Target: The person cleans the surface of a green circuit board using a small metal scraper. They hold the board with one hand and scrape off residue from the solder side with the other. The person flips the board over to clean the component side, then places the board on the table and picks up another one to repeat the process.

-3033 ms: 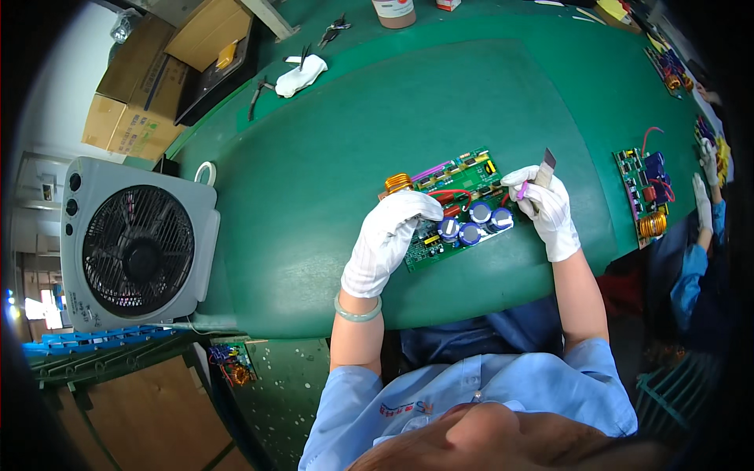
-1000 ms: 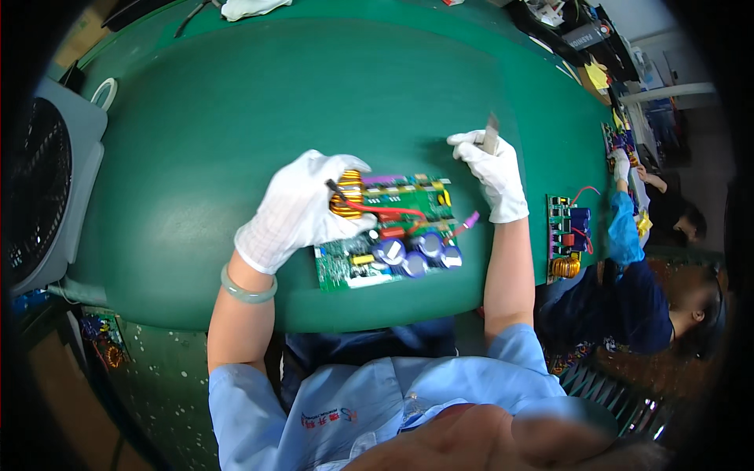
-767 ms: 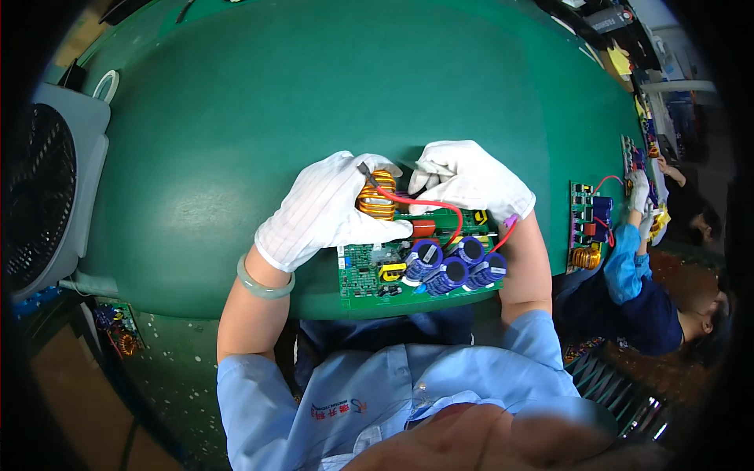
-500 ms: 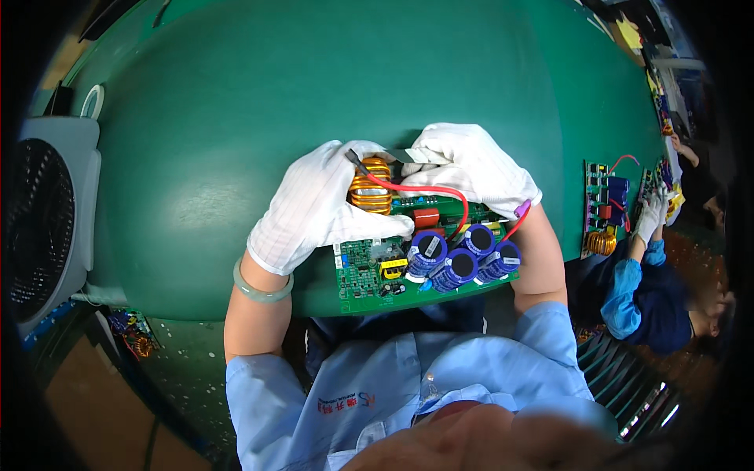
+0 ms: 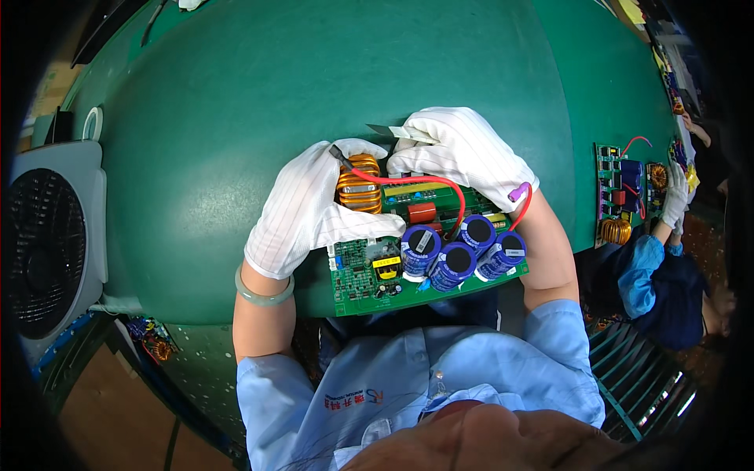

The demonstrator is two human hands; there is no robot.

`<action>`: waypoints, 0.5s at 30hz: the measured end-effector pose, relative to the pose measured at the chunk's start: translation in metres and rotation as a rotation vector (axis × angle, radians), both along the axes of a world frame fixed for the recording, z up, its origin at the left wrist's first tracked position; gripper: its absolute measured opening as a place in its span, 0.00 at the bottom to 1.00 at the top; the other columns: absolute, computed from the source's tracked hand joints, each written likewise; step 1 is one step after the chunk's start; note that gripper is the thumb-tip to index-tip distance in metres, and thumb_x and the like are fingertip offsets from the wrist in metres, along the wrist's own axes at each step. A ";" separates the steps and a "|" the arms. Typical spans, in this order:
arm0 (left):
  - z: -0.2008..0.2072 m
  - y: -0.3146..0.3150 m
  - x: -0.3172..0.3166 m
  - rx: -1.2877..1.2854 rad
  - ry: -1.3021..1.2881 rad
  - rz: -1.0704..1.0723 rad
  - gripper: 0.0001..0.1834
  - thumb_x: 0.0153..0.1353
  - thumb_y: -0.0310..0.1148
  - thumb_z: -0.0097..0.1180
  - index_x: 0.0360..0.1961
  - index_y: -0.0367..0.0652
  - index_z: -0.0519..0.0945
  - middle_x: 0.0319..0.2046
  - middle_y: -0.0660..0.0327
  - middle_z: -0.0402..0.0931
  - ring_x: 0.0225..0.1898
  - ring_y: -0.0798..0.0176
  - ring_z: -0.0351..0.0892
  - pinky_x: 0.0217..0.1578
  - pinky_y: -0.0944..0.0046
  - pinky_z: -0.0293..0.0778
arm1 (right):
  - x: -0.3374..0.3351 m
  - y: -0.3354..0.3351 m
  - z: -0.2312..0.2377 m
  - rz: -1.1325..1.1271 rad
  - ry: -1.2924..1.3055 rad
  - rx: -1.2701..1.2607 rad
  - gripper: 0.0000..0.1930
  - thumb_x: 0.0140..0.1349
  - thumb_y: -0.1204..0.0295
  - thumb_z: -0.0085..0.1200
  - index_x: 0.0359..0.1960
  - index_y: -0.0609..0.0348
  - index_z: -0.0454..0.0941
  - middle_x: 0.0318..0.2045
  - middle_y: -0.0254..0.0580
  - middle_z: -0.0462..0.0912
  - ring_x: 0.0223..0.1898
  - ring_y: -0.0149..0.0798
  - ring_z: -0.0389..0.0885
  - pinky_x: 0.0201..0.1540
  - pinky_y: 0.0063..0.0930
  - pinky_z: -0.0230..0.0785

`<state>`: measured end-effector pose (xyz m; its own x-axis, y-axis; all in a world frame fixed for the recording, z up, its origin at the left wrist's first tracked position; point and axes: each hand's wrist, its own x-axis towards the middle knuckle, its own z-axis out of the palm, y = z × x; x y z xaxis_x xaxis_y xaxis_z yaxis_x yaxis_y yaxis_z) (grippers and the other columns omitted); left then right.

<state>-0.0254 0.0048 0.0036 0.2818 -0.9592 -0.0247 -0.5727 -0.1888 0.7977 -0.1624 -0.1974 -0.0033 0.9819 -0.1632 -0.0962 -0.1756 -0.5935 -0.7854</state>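
A green circuit board [image 5: 357, 302] lies before me at the table's near edge, slightly tilted. It carries several blue cylindrical capacitors [image 5: 453, 263], a copper-wound coil [image 5: 359, 187] and a red wire [image 5: 424, 180]. My white-gloved left hand [image 5: 294, 208] is closed round the board's left part, thumb over the components and fingers behind the coil. In my white-gloved right hand [image 5: 463, 153], pinched above the far edge, is a thin dark blade with a pale handle [image 5: 415, 135]. Its tip points left, apart from the board. The right palm hides the board's far right corner.
The green table [image 5: 236, 102] spreads ahead. A grey fan [image 5: 55, 235] stands at the left. To the right is another circuit board [image 5: 616, 192], near a co-worker's gloved hands [image 5: 675, 196]. A white ring [image 5: 93, 123] sits by the table's left edge.
My right hand has lifted the blade up and away from the coil and the left fingertips, so more of the board's far edge shows. My left hand keeps its grip.
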 end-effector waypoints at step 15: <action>-0.002 -0.004 -0.002 -0.073 0.002 0.035 0.40 0.40 0.62 0.74 0.43 0.38 0.81 0.37 0.53 0.83 0.36 0.46 0.80 0.42 0.54 0.77 | -0.034 -0.024 0.007 0.117 -0.057 -0.160 0.18 0.56 0.58 0.65 0.22 0.59 0.75 0.21 0.45 0.73 0.26 0.49 0.74 0.27 0.41 0.64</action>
